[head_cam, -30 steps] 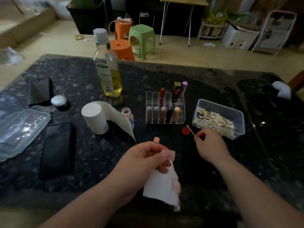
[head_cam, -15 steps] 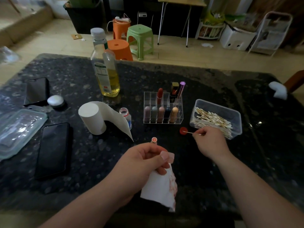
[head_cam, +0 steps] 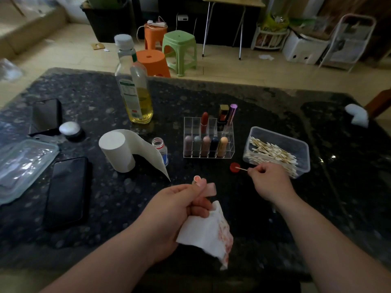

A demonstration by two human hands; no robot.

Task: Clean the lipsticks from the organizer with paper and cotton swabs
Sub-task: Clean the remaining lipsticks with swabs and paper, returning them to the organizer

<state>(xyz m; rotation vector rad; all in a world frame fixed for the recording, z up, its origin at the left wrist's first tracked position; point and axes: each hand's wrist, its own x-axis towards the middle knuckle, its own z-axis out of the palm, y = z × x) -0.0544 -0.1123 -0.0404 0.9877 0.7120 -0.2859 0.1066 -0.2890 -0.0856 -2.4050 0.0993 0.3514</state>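
- Pink-tipped lipstick tube (head_cam: pixel 197 179) is clamped in the left hand (head_cam: pixel 179 206), along with a stained white paper scrap (head_cam: pixel 208 235), near the tabletop's front edge.
- Thin wooden cotton swab (head_cam: pixel 241 169) is pinched by the right hand (head_cam: pixel 270 180), tip over the small red round cap (head_cam: pixel 234 167) beside the clear plastic swab tub (head_cam: pixel 300 144).
- I judge swab loading is in hand; next, steer the tip to the tube rim, gently.

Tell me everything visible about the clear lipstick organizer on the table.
The organizer is a clear, plastic-looking rack of upright cells in stepped rows, standing level on the dark speckled table, left of the cotton swab tub and apart from it. Its front row holds five capped tubes: pink, grey, pink, dark, peach. Behind stand a red lipstick, a black-and-gold one and a leaning purple one.
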